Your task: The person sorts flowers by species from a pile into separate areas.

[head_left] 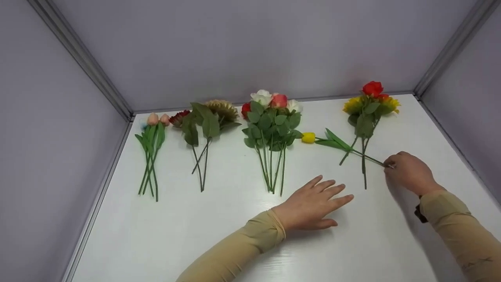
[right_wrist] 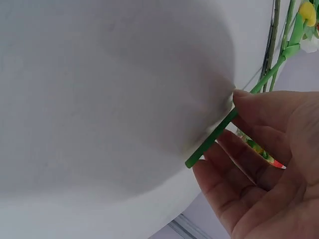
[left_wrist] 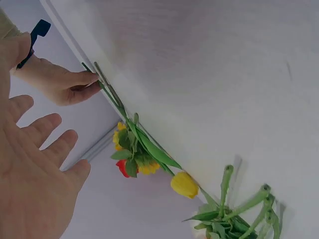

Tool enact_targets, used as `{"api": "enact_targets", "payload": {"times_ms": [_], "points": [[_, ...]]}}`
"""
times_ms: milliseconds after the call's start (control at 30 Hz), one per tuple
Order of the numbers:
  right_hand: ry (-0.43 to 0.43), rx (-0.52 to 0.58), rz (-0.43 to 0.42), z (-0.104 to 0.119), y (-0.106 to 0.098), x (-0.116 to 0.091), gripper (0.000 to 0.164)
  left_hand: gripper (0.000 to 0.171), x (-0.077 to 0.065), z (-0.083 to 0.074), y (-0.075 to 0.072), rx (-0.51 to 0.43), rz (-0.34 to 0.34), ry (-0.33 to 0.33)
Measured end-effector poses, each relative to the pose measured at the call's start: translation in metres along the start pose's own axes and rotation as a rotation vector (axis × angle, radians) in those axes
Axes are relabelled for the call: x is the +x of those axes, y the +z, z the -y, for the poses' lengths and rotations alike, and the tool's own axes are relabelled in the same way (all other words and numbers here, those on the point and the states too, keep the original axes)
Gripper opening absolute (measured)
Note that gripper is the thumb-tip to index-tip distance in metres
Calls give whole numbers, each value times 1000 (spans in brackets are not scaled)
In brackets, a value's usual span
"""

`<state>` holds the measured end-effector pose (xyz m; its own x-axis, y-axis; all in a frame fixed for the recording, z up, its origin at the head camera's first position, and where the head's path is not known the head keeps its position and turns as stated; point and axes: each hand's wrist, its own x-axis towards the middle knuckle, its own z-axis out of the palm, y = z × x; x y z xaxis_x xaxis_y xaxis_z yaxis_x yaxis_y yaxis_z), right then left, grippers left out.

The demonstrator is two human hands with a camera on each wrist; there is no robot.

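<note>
A yellow tulip point(head_left: 308, 137) with a long green stem lies slantwise, its head toward the middle bunch. My right hand point(head_left: 409, 171) pinches the end of that stem between thumb and fingers; the right wrist view shows the green stem point(right_wrist: 214, 138) crossing under the thumb. The tulip's stem crosses the stems of a bunch with a red rose point(head_left: 373, 89) and yellow sunflowers point(head_left: 354, 105). My left hand point(head_left: 313, 205) is spread, palm down, over the table front, holding nothing. In the left wrist view its fingers point(left_wrist: 52, 127) are apart.
On the white table point(head_left: 188, 235), pink tulips point(head_left: 153, 118) lie at the far left. Beside them are dark red and tan flowers point(head_left: 222, 111) with brown stems. A bunch of white and red roses point(head_left: 261, 98) lies in the middle. Grey panels point(head_left: 250, 47) wall the table's back and sides.
</note>
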<state>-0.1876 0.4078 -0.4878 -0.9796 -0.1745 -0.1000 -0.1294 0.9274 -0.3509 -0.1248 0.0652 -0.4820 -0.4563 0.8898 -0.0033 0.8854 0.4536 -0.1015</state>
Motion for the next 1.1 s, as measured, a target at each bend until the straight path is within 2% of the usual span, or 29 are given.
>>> {"api": "enact_targets", "payload": {"times_ms": [167,467,733,967,1100], "points": [[6,14,-20,2,2,-2,19,78,3,-6,3,-21,9,15],[6,30,-37,3,2,-2,17,75,2,-4,4,-25,20,21],[41,25,10,7,1,-9,21,71,-1,-3,7,-16,3,32],[46,60,-11,10,-1,-13,22,68,-4,2,8,-66,12,9],[49,121,-57,14,-3,-14,24,66,-8,9,8,-111,-18,-17]]}}
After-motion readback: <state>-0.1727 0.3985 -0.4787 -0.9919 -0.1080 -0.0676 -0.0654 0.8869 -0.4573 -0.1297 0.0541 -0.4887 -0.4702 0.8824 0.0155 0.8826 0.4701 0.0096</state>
